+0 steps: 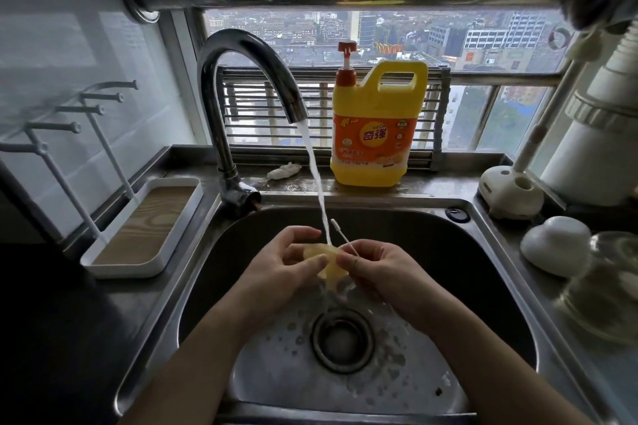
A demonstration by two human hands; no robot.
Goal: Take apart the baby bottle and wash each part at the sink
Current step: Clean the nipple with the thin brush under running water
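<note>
Both forearms reach in from the near edge of the sink [162, 314] and meet above its drain [341, 338]. Between the hands, over the middle of the sink, is a soft yellowish nipple [333, 267]. The left hand [290, 259] pinches its left side with thumb and curled fingers. The right hand [376, 266] touches its right side and pinches a thin white brush [341, 235], whose tip slants up toward the back of the sink. The fingers hide much of the nipple and the brush's lower end.

Water [316, 176] falls from the tap [241, 79] at the sink's back left corner, runs onto the nipple and on to the drain. Suds dot the sink floor around the drain.

On the ledge behind the sink stand a yellow soap jug [376, 128] with a red pump and, left of it, a crumpled white rag [283, 171]. Left of the sink sits a white tray [145, 228] with upright pegs. Right of the sink lie a white domed cap [556, 245] and, just beside it, a clear glass bottle [607, 286], blurred. Behind them a white holder [511, 193] carries a long-handled brush.
</note>
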